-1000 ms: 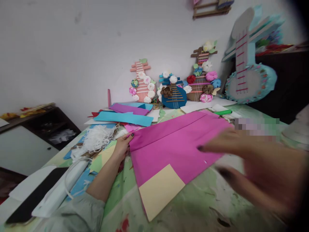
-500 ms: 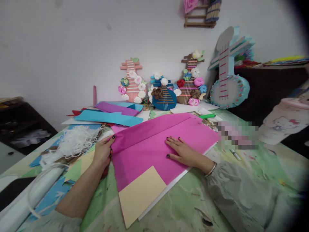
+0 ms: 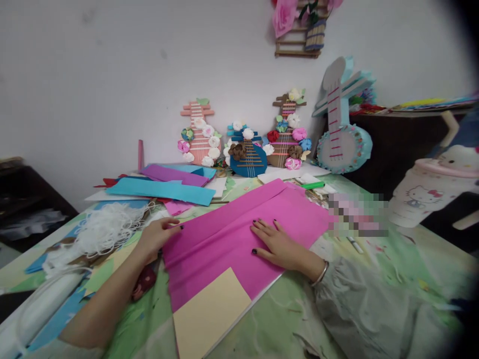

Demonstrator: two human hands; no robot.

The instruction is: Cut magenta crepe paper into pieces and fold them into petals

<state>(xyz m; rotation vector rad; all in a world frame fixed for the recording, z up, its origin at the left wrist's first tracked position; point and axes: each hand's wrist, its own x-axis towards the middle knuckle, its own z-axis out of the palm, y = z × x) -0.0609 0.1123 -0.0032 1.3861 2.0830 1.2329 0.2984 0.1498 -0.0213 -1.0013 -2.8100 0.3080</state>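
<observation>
A sheet of bright pink crepe paper (image 3: pixel 224 239) lies slantwise on the table, with a long folded strip along its far edge. At its left end, my left hand (image 3: pixel 159 239) has the folded edge between thumb and fingers; the lower fingers are partly hidden. My right hand (image 3: pixel 279 247) rests flat on the middle of the sheet, fingers spread, holding nothing. A cream card (image 3: pixel 211 314) covers the near left corner of the pink paper. Beneath the pink paper, a white sheet (image 3: pixel 258 296) shows along the near edge.
White cord (image 3: pixel 112 227) is heaped at the left. Blue strips (image 3: pixel 160 190) and purple strips (image 3: pixel 174 175) lie behind. Several flower-trimmed model lutes (image 3: pixel 249 162) lean on the wall. A green marker (image 3: pixel 313 185), a white pen (image 3: pixel 355 245) and a pale cup (image 3: pixel 422 194) are at the right.
My left thumb has reached farther over the fold, and the sheet's left end lies lower with new creases. My right hand stays flat on the paper. The whole view has shifted slightly.
</observation>
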